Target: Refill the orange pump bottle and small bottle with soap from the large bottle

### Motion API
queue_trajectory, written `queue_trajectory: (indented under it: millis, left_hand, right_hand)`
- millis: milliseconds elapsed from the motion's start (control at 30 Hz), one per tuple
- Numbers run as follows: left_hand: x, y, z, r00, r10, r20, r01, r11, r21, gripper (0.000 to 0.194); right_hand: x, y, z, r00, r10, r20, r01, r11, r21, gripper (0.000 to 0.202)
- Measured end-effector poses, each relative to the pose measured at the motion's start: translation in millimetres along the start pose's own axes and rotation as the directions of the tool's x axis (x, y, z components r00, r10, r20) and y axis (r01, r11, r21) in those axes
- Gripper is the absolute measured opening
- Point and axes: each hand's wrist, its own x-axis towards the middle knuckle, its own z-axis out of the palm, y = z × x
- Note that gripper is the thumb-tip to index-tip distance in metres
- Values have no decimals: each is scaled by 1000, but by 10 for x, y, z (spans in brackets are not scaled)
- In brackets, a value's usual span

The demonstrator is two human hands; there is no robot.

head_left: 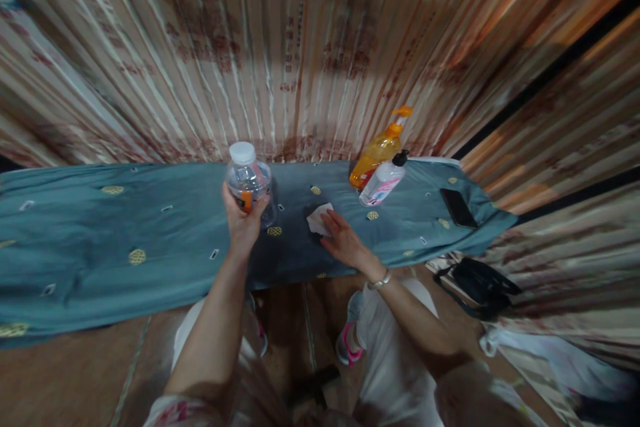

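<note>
A clear plastic bottle or jar (255, 177) with a white lid is in the grip of my left hand (243, 217), near the middle of the cloth-covered surface. The fingers wrap round its lower part, where an orange patch shows. To the right, my right hand (343, 238) holds a small white piece of paper or cloth (319, 219) at its fingertips, low over the green-blue cloth (175, 233). A gap separates the white piece from the bottle.
An orange pump bottle (376, 157) and a white-and-pink bottle with a black top (383, 183) stand right of centre. A black phone (459, 208) lies at the right end. Behind hangs a patterned curtain (270, 47). A black bag (480, 283) sits below right.
</note>
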Motion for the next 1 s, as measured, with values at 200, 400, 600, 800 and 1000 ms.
queue_trajectory:
  millis: [200,400,600,800,1000]
  left_hand:
    - [-31,75,16,1000,-19,-23,19,1000,9,72]
    - [-57,-8,22,997,-55,59,54,998,22,85]
    - [-57,-105,-20,995,-71,77,67,996,57,87]
    - [-105,-107,-93,996,-72,45,66,989,130,86]
    - [-114,-147,-119,997,-69,29,60,971,233,67]
  right_hand:
    - [-377,230,-115,966,80,-245,-78,997,17,43]
    - [-774,1041,-790,794,528,-301,-576,812,-98,36]
    - [-958,1876,-1622,590,627,-508,-785,591,-184,50]
    - [-995,2472,-1838,510,717,-476,-859,456,-233,65]
    - [-997,2788,-1877,406,814,-415,-913,337,-231,65]
